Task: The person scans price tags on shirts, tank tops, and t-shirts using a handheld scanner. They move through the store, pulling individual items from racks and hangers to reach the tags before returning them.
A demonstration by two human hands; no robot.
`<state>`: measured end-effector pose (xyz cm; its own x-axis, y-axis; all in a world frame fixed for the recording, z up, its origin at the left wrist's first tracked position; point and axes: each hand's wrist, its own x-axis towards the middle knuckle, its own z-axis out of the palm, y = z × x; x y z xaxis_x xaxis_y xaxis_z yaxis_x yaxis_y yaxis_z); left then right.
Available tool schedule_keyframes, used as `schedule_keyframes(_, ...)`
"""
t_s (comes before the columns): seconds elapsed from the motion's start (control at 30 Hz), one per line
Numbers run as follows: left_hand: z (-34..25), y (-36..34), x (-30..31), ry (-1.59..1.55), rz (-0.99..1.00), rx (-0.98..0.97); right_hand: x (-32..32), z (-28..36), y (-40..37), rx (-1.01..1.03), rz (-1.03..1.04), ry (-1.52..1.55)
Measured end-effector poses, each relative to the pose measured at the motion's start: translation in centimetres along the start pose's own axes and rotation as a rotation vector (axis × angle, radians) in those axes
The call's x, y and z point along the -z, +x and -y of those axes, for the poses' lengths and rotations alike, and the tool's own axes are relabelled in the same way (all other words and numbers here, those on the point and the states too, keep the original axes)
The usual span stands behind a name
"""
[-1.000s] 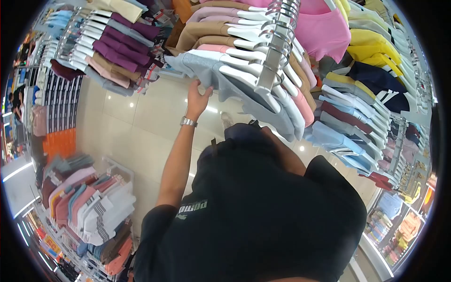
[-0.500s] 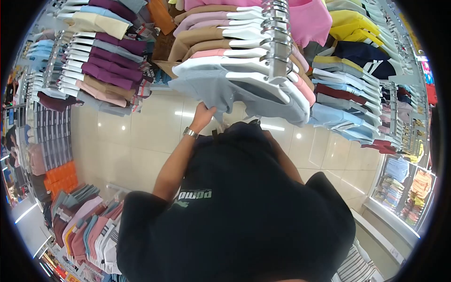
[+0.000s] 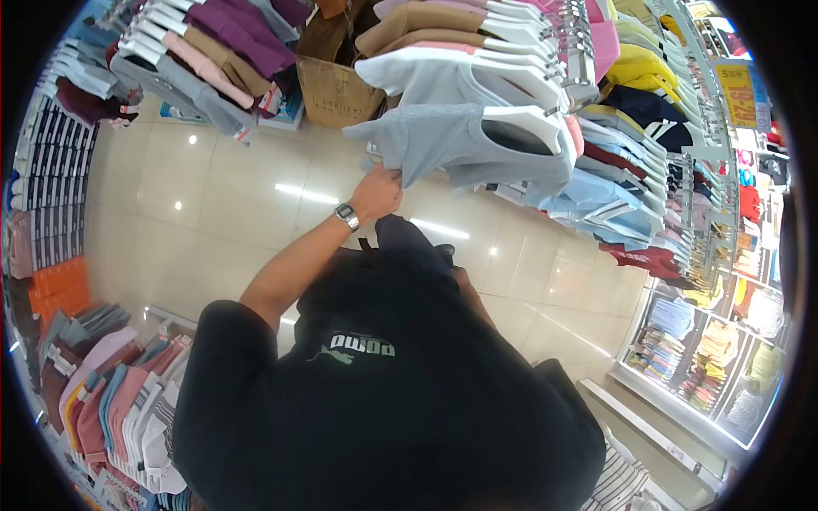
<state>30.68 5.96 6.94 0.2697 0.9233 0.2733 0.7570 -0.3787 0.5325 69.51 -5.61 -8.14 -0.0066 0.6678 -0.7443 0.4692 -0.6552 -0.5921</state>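
My left hand (image 3: 377,196), with a watch (image 3: 347,216) at the wrist, is closed on the lower edge of a light grey T-shirt (image 3: 443,136). That T-shirt hangs from a white hanger (image 3: 530,126) at the near end of a rack, and its cloth stretches toward my fingers. Behind it hangs another grey T-shirt (image 3: 434,78). Only the forearm (image 3: 479,298) of my right arm shows, low beside my body; the fingers of that hand are hidden by my black shirt (image 3: 383,409).
Purple and other shirts (image 3: 243,38) hang on a rack at upper left. An open cardboard box (image 3: 336,94) stands behind the grey shirts. Blue shirts (image 3: 605,200) hang at right. More shirts (image 3: 128,392) hang at lower left. Shiny tiles (image 3: 213,196) cover the floor.
The view has turned, so the middle rack lies farther right. The front grey T-shirt now spreads apart from the one behind it. My left hand keeps its hold on the cloth.
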Motion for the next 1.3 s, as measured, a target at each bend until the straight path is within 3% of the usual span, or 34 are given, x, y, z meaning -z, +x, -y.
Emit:
schedule_keyframes(0.03, -0.3, -0.7, 0.0, -0.075, 0.015, 0.004, -0.7, 0.0, -1.3, -0.029, -0.003, -0.005)
schedule_keyframes(0.13, -1.4, -2.0, -0.3, -0.408, 0.203, 0.501, -3.1, 2.0, -6.6, -0.116, -0.052, -0.038)
schedule_keyframes(0.23, -1.0, -3.7, -2.6, -0.989, -0.105, 0.672, -4.0, -1.6, -8.3, -0.072, -0.109, -0.184)
schedule_keyframes(0.33, -0.3, -4.3, -4.0, -1.578, -0.134, 0.827, -3.7, -3.1, -11.0, -0.212, -0.132, -0.102)
schedule_keyframes(0.47, -2.6, -4.0, -1.3, -1.644, 0.100, 0.698, -3.1, -3.8, -12.7, -0.285, -0.136, 0.029)
schedule_keyframes(0.57, -2.7, -3.4, 0.3, -1.623, 0.466, 0.826, -3.4, -5.2, -13.0, -0.234, -0.191, 0.117)
schedule_keyframes(0.6, -3.1, -3.0, 0.9, -1.558, 0.561, 0.814, -3.5, -5.3, -12.3, -0.199, -0.214, 0.152)
schedule_keyframes(0.7, -4.0, -3.5, 0.6, -1.078, 0.526, 0.599, -2.6, -1.5, -13.0, -0.193, -0.196, 0.250)
schedule_keyframes(0.77, -4.8, -2.6, 2.8, -1.052, 0.703, 0.681, -1.8, -4.2, -10.2, -0.141, -0.224, 0.463)
schedule_keyframes(0.8, -4.9, -2.4, 3.8, -1.035, 0.787, 0.724, -1.5, -2.3, -11.1, -0.046, -0.170, 0.645)
schedule_keyframes(0.9, -3.8, -3.6, 3.9, -0.992, 0.664, 0.679, 0.2, 5.2, -13.1, 0.234, -0.005, 1.085)
schedule_keyframes(0.93, -3.4, -4.3, 3.9, -1.242, 0.627, 0.718, 0.7, 6.8, -13.2, 0.290, 0.046, 1.123)
schedule_keyframes(1.03, -2.3, -5.6, 4.8, -1.607, 0.533, 0.908, 1.8, 9.7, -11.0, 0.482, 0.244, 1.168)
schedule_keyframes(1.1, -1.2, -7.0, 4.6, -1.768, 0.496, 0.923, 1.2, 11.8, -9.5, 0.562, 0.355, 1.151)
schedule_keyframes(1.17, -0.6, -7.8, 4.9, -1.952, 0.518, 0.911, 0.2, 12.5, -7.2, 0.482, 0.420, 1.143)
schedule_keyframes(1.3, -2.3, -8.8, 5.6, -2.126, 0.342, 0.914, -4.0, 14.9, -5.8, 0.520, 0.663, 1.181)
